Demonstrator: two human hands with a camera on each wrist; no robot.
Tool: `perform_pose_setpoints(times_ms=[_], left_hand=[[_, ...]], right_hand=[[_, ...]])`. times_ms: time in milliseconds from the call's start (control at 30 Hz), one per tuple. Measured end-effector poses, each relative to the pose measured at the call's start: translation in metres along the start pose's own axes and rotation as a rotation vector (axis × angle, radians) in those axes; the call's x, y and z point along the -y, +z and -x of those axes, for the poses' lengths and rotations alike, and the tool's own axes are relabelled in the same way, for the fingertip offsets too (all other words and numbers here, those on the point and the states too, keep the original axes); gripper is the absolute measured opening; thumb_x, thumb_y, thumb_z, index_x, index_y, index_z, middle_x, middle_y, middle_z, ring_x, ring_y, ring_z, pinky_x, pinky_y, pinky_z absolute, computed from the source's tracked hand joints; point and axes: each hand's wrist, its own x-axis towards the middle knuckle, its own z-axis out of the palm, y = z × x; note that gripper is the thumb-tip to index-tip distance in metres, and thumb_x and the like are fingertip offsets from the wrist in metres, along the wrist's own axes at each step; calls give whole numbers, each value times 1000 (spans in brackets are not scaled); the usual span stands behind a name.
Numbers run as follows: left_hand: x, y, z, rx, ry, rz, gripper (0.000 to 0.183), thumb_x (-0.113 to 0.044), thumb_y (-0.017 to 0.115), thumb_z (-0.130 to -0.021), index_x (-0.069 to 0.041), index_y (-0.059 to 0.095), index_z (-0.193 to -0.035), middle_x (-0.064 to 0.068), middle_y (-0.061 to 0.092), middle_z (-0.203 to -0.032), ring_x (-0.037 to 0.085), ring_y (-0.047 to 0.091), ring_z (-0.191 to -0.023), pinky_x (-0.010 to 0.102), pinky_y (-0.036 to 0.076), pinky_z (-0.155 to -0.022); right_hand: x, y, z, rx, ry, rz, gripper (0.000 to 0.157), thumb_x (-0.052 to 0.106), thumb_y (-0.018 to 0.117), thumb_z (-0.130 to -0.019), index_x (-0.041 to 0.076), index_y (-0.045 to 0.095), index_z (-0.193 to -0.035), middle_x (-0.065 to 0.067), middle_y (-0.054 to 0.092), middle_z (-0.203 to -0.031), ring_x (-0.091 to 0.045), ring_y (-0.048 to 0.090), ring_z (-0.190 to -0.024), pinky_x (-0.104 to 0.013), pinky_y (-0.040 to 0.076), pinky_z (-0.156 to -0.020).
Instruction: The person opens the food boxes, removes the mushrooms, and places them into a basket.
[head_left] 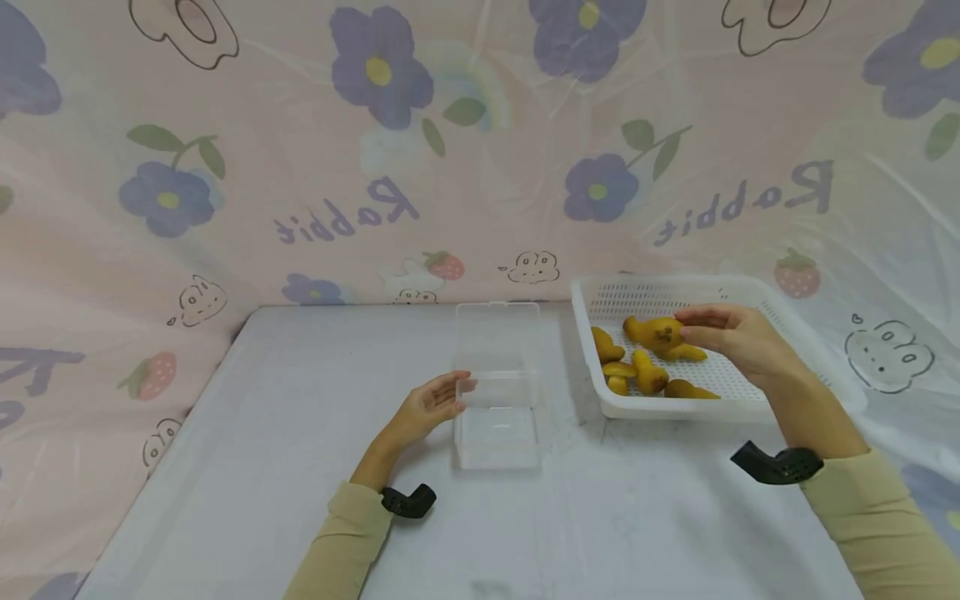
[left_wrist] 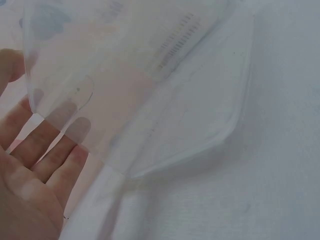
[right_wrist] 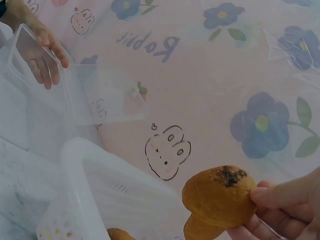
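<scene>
In the head view, my right hand [head_left: 738, 342] pinches a yellow-brown mushroom [head_left: 663, 333] between thumb and fingertips, over a white basket [head_left: 622, 408]. Dark specks mark its cap, and the mushroom [right_wrist: 217, 197] shows its stem pointing down in the right wrist view. More mushrooms [head_left: 649, 375] lie in the basket below. A clear plastic box [head_left: 497, 458] stands on the table with its lid [head_left: 498, 333] raised at the back. Against the box's left side rests my left hand [head_left: 427, 408], its fingers [left_wrist: 55, 160] nearly straight and partly seen through the plastic.
The white table [head_left: 315, 517] reaches back to a curtain [head_left: 480, 150] printed with flowers and rabbits. The slotted basket stands right of the clear box, close to the curtain. A black wrist camera [head_left: 408, 501] sits on the left wrist, another camera [head_left: 776, 463] on the right.
</scene>
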Motion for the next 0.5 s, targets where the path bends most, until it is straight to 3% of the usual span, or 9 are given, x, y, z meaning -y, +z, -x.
perform_pose_setpoints(times_ms=[233,400,500], left_hand=[[-1,0,1,0,-3,2,58,-16,61,-95,1,37,-145,25,43,-148,41,38,-141,43,37,-118],[-1,-1,1,-6,-5,-2,58,-17,62,-95,1,38,-145,25,44,-148,40,38,-141,32,39,-117],[0,-1,0,-6,-10,5,58,-18,62,-94,0,38,-144,25,45,-147,38,38,-142,32,38,-117]], right_hand=[[-10,-12,-2,15,-10,-208,29,-1,59,-92,24,73,-97,18,72,-94,2,68,-83,-9,57,-74],[-17,-18,-4,-30,4,-259,28,-2,61,-91,22,74,-93,17,72,-92,2,68,-81,-10,58,-72],[-23,-23,-5,-54,30,-263,28,-2,61,-91,23,74,-92,18,71,-90,3,67,-81,-10,58,-71]])
